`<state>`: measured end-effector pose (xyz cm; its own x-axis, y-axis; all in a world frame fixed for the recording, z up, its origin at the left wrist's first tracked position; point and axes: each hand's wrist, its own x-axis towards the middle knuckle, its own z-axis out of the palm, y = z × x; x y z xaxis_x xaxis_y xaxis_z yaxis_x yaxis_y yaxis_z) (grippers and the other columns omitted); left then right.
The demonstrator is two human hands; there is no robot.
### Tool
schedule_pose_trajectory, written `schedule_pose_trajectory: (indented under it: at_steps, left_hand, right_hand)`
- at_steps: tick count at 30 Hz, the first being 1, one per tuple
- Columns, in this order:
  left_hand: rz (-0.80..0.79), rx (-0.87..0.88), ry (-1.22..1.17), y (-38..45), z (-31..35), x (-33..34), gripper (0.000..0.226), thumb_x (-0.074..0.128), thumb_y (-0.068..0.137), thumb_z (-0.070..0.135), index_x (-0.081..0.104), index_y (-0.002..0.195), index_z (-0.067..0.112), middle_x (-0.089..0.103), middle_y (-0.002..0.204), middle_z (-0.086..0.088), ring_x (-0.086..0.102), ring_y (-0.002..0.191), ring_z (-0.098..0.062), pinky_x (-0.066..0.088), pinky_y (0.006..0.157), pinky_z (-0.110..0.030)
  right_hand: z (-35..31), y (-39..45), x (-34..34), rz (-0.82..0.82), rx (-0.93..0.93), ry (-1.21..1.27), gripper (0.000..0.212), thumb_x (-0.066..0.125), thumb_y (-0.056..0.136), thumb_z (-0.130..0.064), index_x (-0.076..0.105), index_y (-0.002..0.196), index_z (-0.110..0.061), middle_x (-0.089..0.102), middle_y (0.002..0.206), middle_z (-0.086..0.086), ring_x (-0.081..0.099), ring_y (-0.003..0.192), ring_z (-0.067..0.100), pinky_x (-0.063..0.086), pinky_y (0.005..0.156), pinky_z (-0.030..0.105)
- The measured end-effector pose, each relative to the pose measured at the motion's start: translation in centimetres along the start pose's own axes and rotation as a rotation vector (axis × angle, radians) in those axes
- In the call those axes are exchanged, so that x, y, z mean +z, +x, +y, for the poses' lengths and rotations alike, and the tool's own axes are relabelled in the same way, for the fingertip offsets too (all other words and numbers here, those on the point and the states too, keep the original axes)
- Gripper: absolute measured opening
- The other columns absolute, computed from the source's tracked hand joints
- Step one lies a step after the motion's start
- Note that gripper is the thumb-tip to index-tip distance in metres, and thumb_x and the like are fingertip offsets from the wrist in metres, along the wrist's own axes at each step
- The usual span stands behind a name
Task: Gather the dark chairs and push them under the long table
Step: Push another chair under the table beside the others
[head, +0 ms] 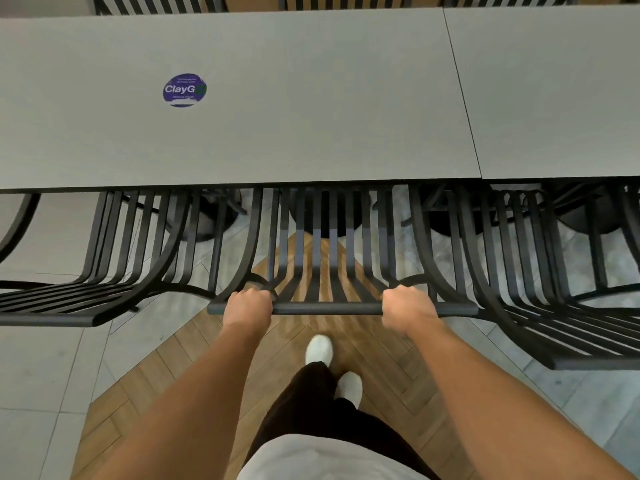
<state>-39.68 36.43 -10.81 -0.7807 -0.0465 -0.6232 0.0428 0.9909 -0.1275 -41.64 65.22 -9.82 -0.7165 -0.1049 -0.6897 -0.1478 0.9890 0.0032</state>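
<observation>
While the person stood close to it, the long grey table (311, 98) filled the upper half of the view, made of two tops joined at a thin seam on the right side. Under its near edge three dark slatted chairs stood in a row, with more chair backs visible beyond the far edge. The middle chair (329, 244) was pushed with its seat already below the tabletop, and only its backrest and top rail stayed outside. The left chair (104, 271) and the right chair (536, 289) stood just beside it, their curved backs leaning out toward the person. The floor (41, 368) was grey tile with a strip of wooden herringbone under the person's feet. Both bare forearms reached forward to the middle chair. The left hand (247, 306) was curled around the top rail near its left end, and the right hand (407, 308) gripped the same rail near its right end. Two white shoes (319, 348) showed between the arms. A round purple sticker (184, 90) lay flat on the left part of the table.
</observation>
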Motion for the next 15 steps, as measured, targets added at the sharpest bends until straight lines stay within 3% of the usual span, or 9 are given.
schedule_pose_trajectory:
  at_steps: [5,8,11,13,15]
  left_hand:
    - [-0.071,0.036,-0.072,0.3,-0.4,-0.5,0.016,0.054,0.100,0.019,0.066,0.110,0.016,0.062,0.093,0.001,0.065,0.091,-0.021,0.054,0.090,-0.035]
    - [-0.204,0.068,-0.163,0.9,-0.7,-1.1,0.035,0.067,0.093,0.038,0.064,0.122,0.018,0.063,0.103,0.000,0.065,0.093,-0.018,0.056,0.089,-0.034]
    - [-0.257,0.192,-0.104,1.3,0.4,-2.6,0.083,0.069,0.087,0.060,0.036,0.154,0.022,0.059,0.127,-0.006,0.062,0.107,-0.023,0.053,0.093,-0.035]
    - [-0.240,0.312,-0.078,1.2,2.6,-3.9,0.093,0.060,0.090,0.066,0.018,0.162,0.026,0.054,0.140,-0.010,0.057,0.121,-0.026,0.049,0.099,-0.037]
    - [-0.225,0.410,-0.087,1.3,5.4,-5.3,0.091,0.047,0.092,0.075,0.015,0.163,0.027,0.051,0.147,-0.012,0.054,0.128,-0.027,0.047,0.102,-0.040]
  right_hand:
    - [0.4,-0.2,-0.6,-0.078,0.020,0.087,0.029,0.057,0.092,-0.021,0.069,0.119,-0.022,0.064,0.095,0.001,0.061,0.086,0.024,0.055,0.082,0.037]
    - [0.9,-0.8,-1.2,-0.101,0.019,0.173,0.028,0.064,0.086,-0.034,0.068,0.112,-0.024,0.063,0.094,-0.002,0.063,0.091,0.023,0.056,0.081,0.039]
    - [2.1,-1.9,-1.6,-0.085,0.041,0.282,0.038,0.069,0.081,-0.050,0.066,0.110,-0.025,0.062,0.098,-0.003,0.064,0.097,0.023,0.055,0.080,0.038]
    - [3.5,-2.9,-1.6,-0.060,0.084,0.314,0.053,0.072,0.082,-0.056,0.064,0.125,-0.026,0.064,0.114,-0.001,0.063,0.107,0.023,0.054,0.089,0.040]
    - [5.4,-3.9,-1.6,-0.019,0.134,0.343,0.056,0.073,0.085,-0.054,0.062,0.130,-0.023,0.063,0.122,0.001,0.062,0.114,0.025,0.053,0.094,0.042]
